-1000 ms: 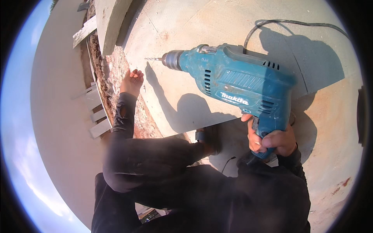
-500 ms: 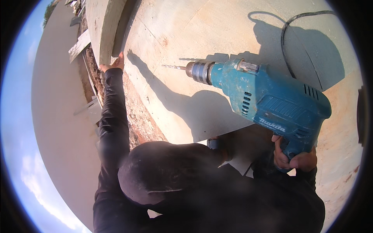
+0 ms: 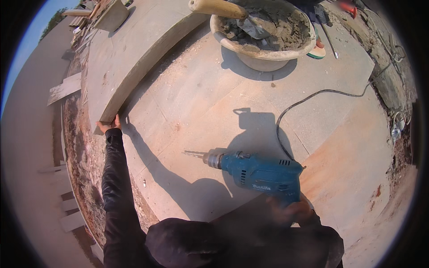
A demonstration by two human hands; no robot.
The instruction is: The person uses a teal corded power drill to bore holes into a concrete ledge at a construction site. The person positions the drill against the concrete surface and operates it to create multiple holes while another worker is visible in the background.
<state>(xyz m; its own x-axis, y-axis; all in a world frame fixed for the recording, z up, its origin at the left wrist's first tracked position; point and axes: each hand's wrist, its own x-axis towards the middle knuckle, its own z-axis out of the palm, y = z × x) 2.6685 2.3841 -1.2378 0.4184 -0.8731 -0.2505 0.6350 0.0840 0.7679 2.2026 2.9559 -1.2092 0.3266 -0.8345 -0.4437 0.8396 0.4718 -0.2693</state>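
My right hand is wrapped round the handle of a teal corded drill, which it holds above the pale paving. A spiral drill bit sits in the chuck and points left; its tip appears clear of the slab. At the far left, my outstretched left hand grips the near end of a long, thick stone slab, thumb and fingers on either side of its corner. The lower part of my right hand is dim and partly hidden by dark clothing.
A basin of wet mortar stands at the top, with a wooden-handled trowel in it. The black cord runs right across the paving. Beyond the basin are a person's shoe and a metal rod. Rubble and boards line the left.
The view has shifted, bringing the mortar basin and more of the slab into sight. The drill now appears lower and smaller. Both hands keep their holds.
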